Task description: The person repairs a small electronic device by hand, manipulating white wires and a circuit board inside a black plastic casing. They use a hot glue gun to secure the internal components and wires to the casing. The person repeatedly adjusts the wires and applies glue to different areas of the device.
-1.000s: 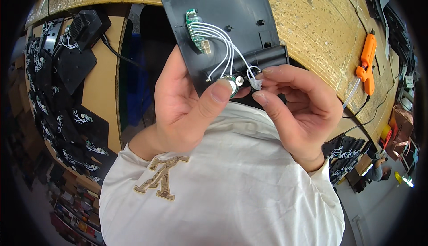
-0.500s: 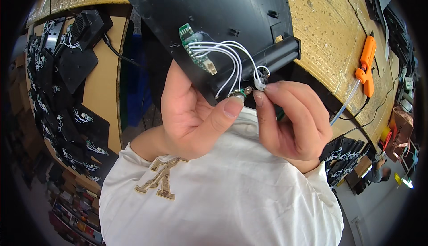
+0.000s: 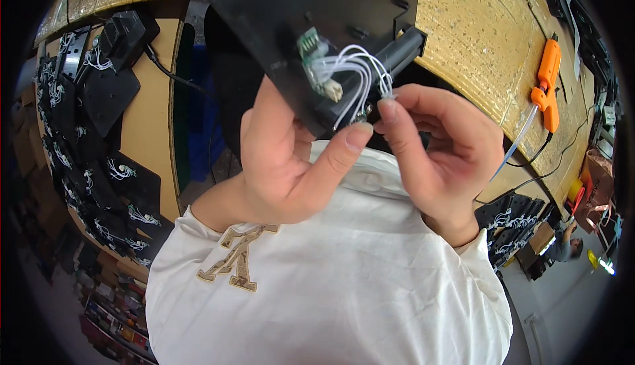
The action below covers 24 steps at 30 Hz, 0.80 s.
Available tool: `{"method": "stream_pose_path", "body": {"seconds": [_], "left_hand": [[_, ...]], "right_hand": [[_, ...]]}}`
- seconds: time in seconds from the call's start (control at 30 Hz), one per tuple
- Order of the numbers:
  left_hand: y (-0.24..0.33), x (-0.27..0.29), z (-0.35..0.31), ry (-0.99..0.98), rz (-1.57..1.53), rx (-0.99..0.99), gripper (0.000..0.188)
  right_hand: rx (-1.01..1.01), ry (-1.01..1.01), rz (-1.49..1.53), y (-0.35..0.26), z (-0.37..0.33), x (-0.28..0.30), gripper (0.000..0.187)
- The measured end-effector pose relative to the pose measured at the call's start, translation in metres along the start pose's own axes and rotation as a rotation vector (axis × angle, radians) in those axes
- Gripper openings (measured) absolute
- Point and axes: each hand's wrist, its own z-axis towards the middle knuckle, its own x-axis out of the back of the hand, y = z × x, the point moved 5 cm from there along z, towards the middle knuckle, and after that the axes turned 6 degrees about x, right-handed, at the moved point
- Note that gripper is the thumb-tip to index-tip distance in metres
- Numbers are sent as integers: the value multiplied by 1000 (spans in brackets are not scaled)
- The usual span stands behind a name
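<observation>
A black plastic panel (image 3: 264, 8) tilts up in front of me, held at its lower edge by my left hand (image 3: 284, 153). That hand's fingers are behind the panel, and its thumb presses near a small component (image 3: 360, 115) at the edge. A green circuit board (image 3: 311, 57) with a pale connector (image 3: 333, 90) sits on the panel. White wires (image 3: 360, 64) loop from the board toward the edge. My right hand (image 3: 443, 140) is closed, thumb and forefinger pinching near the wires' end; exactly what lies between the fingertips is partly hidden.
An orange glue gun (image 3: 547, 84) with a glue stick lies on the worn table (image 3: 469, 41) at right, its cord trailing off. On the left, many black panels (image 3: 109, 100) with white wires crowd a cardboard-covered surface (image 3: 155, 94). More wired panels (image 3: 512, 219) stand at lower right.
The panel has shifted and tilted, its ridge moving up and left. My right hand has lifted slightly, its fingers more spread, and the wires bunch closer at its fingertips.
</observation>
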Motion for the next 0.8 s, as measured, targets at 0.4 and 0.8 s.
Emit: {"method": "stream_pose_path", "body": {"seconds": [0.4,0.8], "left_hand": [[1,-5,10,-64,-188,202,53],[4,-6,-5,-109,-105,37,66]], "right_hand": [[231,50,-273,-16,-2,2,6],[391,86,-406,-23,-8,0,8]]}}
